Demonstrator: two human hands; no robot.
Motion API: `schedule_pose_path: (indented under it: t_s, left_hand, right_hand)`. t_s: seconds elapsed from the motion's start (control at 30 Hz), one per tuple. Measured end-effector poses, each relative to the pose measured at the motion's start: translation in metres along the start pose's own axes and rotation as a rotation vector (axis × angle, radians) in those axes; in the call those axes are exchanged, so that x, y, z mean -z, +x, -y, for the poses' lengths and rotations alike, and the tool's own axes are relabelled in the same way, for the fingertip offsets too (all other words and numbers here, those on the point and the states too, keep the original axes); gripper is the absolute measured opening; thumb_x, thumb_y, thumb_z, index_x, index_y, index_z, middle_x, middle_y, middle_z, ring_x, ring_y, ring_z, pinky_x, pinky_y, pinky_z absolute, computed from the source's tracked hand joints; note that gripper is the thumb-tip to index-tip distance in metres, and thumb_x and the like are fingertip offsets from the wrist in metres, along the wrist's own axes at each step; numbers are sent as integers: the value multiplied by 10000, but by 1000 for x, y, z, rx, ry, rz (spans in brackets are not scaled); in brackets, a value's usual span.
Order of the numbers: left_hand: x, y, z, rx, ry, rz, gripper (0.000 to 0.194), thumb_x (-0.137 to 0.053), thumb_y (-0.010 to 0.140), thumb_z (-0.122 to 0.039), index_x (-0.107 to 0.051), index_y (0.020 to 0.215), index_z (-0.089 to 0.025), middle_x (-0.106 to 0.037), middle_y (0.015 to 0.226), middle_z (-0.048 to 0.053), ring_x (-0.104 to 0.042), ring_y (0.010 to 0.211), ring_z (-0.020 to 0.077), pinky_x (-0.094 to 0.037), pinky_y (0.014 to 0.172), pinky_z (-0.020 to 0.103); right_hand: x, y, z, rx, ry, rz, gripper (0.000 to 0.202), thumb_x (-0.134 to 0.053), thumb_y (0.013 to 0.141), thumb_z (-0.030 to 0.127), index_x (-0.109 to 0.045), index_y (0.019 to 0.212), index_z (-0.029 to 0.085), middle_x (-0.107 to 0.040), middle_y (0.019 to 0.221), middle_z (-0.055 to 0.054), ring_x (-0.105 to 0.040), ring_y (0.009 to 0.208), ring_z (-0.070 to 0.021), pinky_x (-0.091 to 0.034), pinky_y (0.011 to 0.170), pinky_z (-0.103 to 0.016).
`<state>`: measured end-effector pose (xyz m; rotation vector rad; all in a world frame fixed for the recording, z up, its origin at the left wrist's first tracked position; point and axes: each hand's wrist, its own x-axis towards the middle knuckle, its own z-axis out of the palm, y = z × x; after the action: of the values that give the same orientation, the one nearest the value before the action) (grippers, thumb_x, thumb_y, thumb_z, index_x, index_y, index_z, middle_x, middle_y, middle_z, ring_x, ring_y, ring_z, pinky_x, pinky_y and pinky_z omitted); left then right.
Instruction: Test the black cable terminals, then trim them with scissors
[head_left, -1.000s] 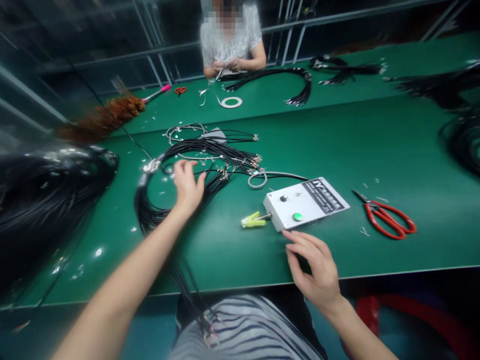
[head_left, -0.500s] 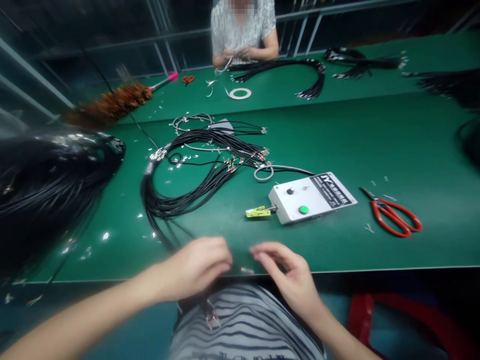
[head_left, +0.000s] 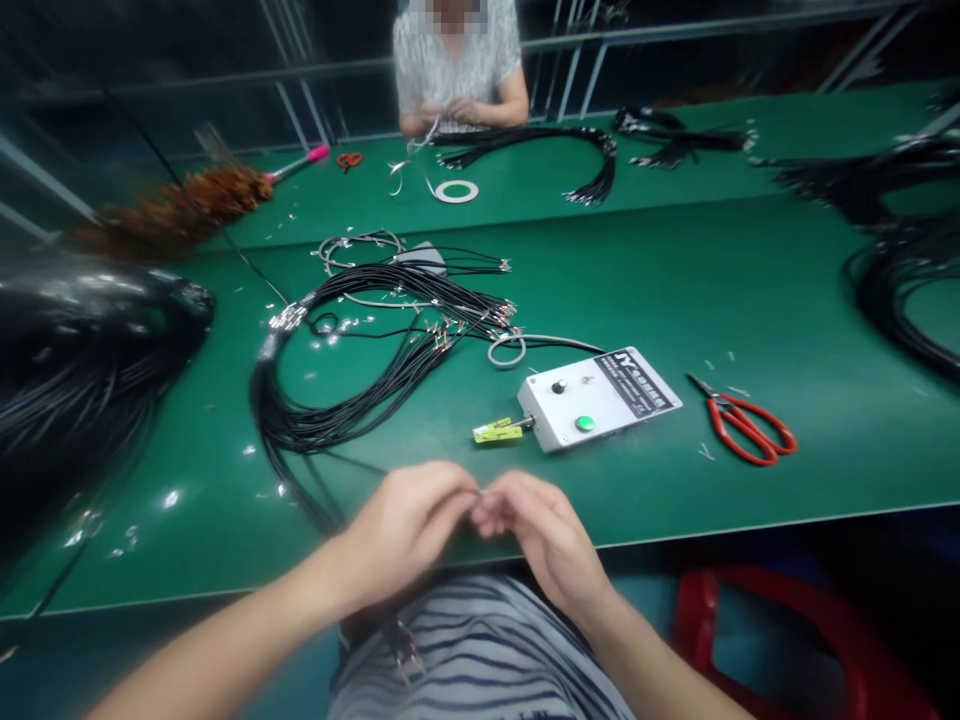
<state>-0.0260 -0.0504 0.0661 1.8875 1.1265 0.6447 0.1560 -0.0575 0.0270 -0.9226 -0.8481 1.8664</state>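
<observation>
My left hand (head_left: 416,515) is closed in a pinch at the table's front edge, on what looks like a black cable (head_left: 352,462) that runs in behind it. Against its fingertips, my right hand (head_left: 536,520) is closed too, with a tiny pale wire end (head_left: 481,492) showing between the two. Most of what the fingers hold is hidden. Loose cable ends with bare copper strands (head_left: 407,655) hang over my striped shirt. Just beyond my hands lies a white control box (head_left: 600,398) with a knob, a green button and a yellow clip (head_left: 497,431) on its shaft.
A looped bundle of black cables (head_left: 262,390) lies left of the box, and red-handled scissors (head_left: 752,428) lie right. A large black cable pile (head_left: 82,350) fills the left side. Across the green table (head_left: 697,250) a person (head_left: 461,75) works near a tape roll (head_left: 457,191).
My hands have come together; the right hand moved left and closed its fingers against the left fingertips. The view has turned slightly right, so more cables show at the right edge.
</observation>
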Motion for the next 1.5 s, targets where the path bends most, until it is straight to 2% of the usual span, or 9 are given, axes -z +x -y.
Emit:
schedule_pose_path:
  t_s: [0.3,0.5,0.7,0.93,1.0,1.1,1.2,1.33,1.5]
  left_hand:
    - [-22,-5,12,113,-67,-241,163,-551,920,-229,-656,803,-188,-683,739,10,-618,668,140,-465,634,245]
    - [-26,-5,12,169,-123,-284,144,-574,912,-254,-667,824,-187,-686,743,13,-622,637,141,-481,615,249]
    - [-27,-4,12,138,-100,-329,149,-589,897,-231,-681,790,-185,-697,726,14,-629,633,141,-484,603,243]
    - [-28,-5,15,227,-291,-308,110,-586,900,-263,-642,846,-185,-663,758,14,-615,628,131,-495,576,233]
    - [-26,-3,15,225,-347,-272,93,-576,901,-247,-632,955,-195,-661,871,34,-618,669,129,-502,588,229]
    - [-26,3,13,178,-400,-200,222,-594,880,-221,-630,1099,-210,-615,1043,76,-623,815,153,-523,674,245]
    - [-31,10,13,165,-492,-238,110,-645,849,-230,-679,941,-181,-575,956,55,-607,754,134,-512,641,234]
    - [-38,11,14,257,-643,-379,107,-643,856,-259,-616,812,-165,-549,852,7,-551,528,71,-427,464,205]
    - [-39,3,17,263,-368,-365,120,-585,901,-274,-613,830,-181,-584,823,5,-549,598,101,-448,557,231]
  right_hand:
    - [-10,1,-13,-5,40,-78,191,-743,790,348,-629,800,194,-659,663,12,-580,616,-115,-437,613,-233]
    - [-3,1,-9,11,44,-108,175,-673,834,360,-676,887,194,-680,722,-12,-582,638,-124,-427,621,-247]
    - [-10,4,-14,62,2,-151,184,-739,777,357,-678,861,204,-653,729,6,-550,596,-113,-426,590,-249]
    - [-14,10,-13,50,-50,-198,152,-757,758,328,-698,771,188,-594,597,29,-507,544,-105,-408,569,-250]
    - [-13,12,-12,20,-55,-173,155,-737,774,328,-694,749,182,-583,574,32,-501,544,-104,-390,567,-246]
    - [-10,14,-12,-13,-62,-143,166,-724,777,325,-684,720,175,-592,577,29,-508,560,-105,-384,579,-242]
    - [-8,14,-11,-16,-91,-140,153,-733,762,309,-679,719,172,-633,631,14,-541,602,-121,-407,608,-252]
    - [-6,13,-4,66,-217,-100,182,-697,801,308,-641,684,181,-630,637,7,-577,637,-142,-444,656,-276]
    - [4,13,1,295,-560,-86,130,-642,854,252,-641,737,196,-606,743,-5,-562,717,-151,-436,671,-275]
